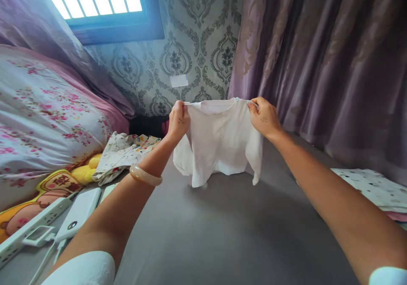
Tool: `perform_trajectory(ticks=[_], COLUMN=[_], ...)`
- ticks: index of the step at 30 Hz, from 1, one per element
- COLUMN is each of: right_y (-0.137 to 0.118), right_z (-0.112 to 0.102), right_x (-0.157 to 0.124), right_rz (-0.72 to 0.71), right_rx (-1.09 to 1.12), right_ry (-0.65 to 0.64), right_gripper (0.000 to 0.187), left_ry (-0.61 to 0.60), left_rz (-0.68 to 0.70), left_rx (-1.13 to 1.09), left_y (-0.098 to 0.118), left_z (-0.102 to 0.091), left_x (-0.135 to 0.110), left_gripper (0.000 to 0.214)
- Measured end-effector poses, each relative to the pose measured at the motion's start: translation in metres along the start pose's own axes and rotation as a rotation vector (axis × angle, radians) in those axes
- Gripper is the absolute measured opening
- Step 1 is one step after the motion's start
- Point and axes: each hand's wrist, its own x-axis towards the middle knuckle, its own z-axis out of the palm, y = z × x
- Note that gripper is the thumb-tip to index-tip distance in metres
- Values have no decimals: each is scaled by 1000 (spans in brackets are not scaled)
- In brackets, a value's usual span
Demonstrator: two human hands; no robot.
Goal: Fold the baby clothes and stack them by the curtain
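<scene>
A small white long-sleeved shirt (219, 136) hangs stretched between my two hands, its neckline up and a button near the right end of the collar. My left hand (179, 119) is closed on one shoulder of it. On the other shoulder, my right hand (263, 116) pinches the cloth between thumb and fingers. Both sleeves dangle, and the hem hangs just over or against the grey sheet (222, 230); contact cannot be made out. A pale bangle circles my left wrist.
Left lie a crumpled printed garment (122, 151), a yellow plush (84, 172), a white power bank (81, 211) and a power strip (34, 225) with cables. Floral bedding (54, 111) rises behind them. Folded dotted cloth (370, 187) lies right, below purple curtains (318, 65).
</scene>
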Motion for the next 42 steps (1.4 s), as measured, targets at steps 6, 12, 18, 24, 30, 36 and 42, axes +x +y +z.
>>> perform_trajectory(ticks=[6,12,18,24,30,36,42], right_y=[-5,-45,-74,-58,-60,-67,-30], right_z=[-15,-34,-47,-64,-97,-114,-56], right_x=[-10,-20,-25,-23,-35,-28,-31], right_rz=[-146,-245,-307,-320,-400,-299,-47], right_rx=[-186,-298,-266,-196,-132,-117,-131], right_ry=[38,-29,-35,29,-8,-126,-547], right_gripper=[39,46,44,42,38,24,23], left_ry=[-5,62,262,168,69,-41,-374], left_rz=[121,-213,-236,87,342,325,188], left_rx=[217,74,54,258,345,218,186], left_y=[-2,-7,-3,6,16,29,-20], left_z=[-21,-21,-25,-64,-116,-143,-84], left_x=[-18,-11,-18,-39,-51,-37,-39], left_gripper=[23,20,20,29,34,31,32])
